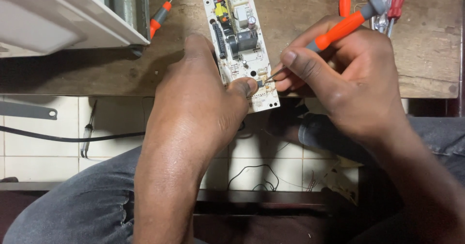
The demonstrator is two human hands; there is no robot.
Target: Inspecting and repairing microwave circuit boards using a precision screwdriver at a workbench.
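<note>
Pinning the board [240, 45] under its thumb, the left hand [193, 103] lies just left of the screwdriver [339, 28], which the right hand [348, 79] grips closed, shaft slanting down-left to the thumb-side component.

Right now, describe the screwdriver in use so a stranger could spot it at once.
Start at the wooden bench and find the white circuit board at its front edge. The right hand holds a screwdriver with its tip on that board. Its orange-and-grey handle is the only one gripped; others lie loose.
</note>
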